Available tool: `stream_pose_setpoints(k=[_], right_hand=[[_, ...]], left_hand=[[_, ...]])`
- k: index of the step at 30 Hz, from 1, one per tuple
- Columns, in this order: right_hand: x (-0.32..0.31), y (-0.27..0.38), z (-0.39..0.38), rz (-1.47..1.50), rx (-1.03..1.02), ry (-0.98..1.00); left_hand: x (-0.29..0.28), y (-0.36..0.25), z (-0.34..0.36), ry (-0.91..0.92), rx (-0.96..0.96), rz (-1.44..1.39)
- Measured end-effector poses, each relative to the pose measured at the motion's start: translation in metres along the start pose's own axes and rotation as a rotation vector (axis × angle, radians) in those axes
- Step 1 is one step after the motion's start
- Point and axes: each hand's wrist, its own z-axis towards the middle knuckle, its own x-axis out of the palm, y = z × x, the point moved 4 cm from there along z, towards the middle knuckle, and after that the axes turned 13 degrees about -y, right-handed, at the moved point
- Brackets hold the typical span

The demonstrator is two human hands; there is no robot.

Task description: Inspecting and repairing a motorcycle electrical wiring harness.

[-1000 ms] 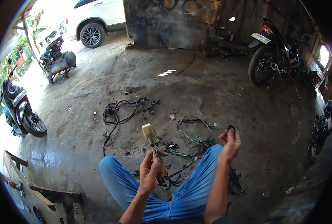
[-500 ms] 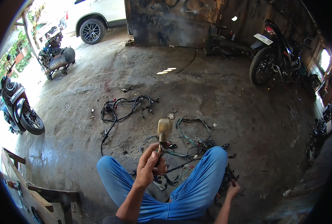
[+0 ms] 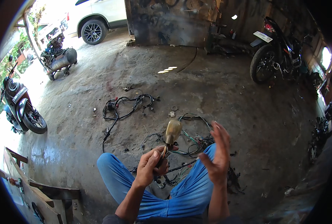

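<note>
Closed round a bundle of thin wires, my left hand is raised between my knees. From the top of that bundle a translucent yellowish plastic connector cover stands up, slightly tilted. My right hand is up over my right knee, fingers apart and nothing in it. Beneath and beyond my hands, a wiring harness with green wires lies loosely coiled on the floor. More wires and a black sleeved cable lie between my legs, partly hidden by my left hand and jeans.
A black wiring harness lies on the concrete ahead. Dark cable pieces lie beside my right knee. A wooden bench is at the near left. Motorcycles stand left and far right, with an air compressor and white car beyond.
My right hand has risen from the dark cable pieces on the floor to above my right knee, fingers spread. My left hand has shifted slightly right, tilting the connector cover.
</note>
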Motion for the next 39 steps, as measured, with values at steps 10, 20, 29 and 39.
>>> stream_pose_setpoints(k=[10, 20, 29, 39], right_hand=[[0.082, -0.004, 0.012, 0.425, 0.413, 0.101], [0.085, -0.030, 0.007, 0.453, 0.753, -0.195], [0.084, -0.070, -0.023, 0.666, 1.124, -0.113], [0.058, 0.010, 0.018, 0.160, 0.219, -0.150]], left_hand=[[0.000, -0.006, -0.022, -0.072, -0.023, 0.271], [0.008, 0.014, -0.015, -0.104, -0.015, 0.204], [-0.010, 0.019, -0.016, -0.143, 0.148, 0.084], [-0.025, -0.012, -0.003, -0.169, 0.142, 0.157]])
